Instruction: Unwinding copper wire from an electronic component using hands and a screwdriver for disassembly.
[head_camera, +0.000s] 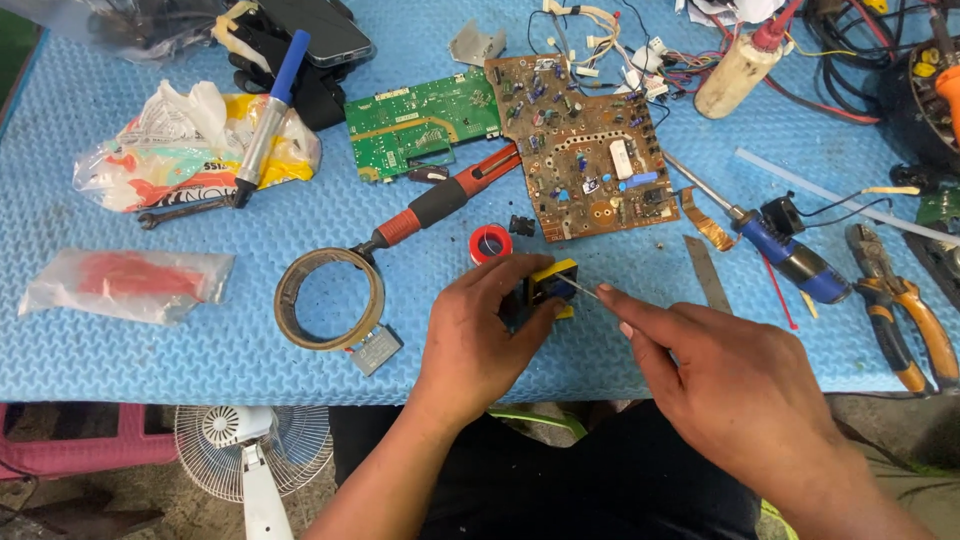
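Observation:
My left hand (475, 335) grips a small yellow and black component (551, 282), like a little transformer, just above the blue mat (120, 350). My right hand (720, 375) pinches a thin metal pin or tool (583, 288) whose tip touches the component's right side. Both hands sit near the table's front edge. Just behind them lie a small roll of red tape (490, 243) and a brown circuit board (585, 145).
A green circuit board (420, 122), a red-handled soldering iron (440, 202), a ring of brown tape (330, 298), a blue-handled screwdriver (790, 258), orange pliers (905, 310), plastic bags at left, a glue bottle (735, 72), tangled wires behind. A white fan (250, 450) stands on the floor.

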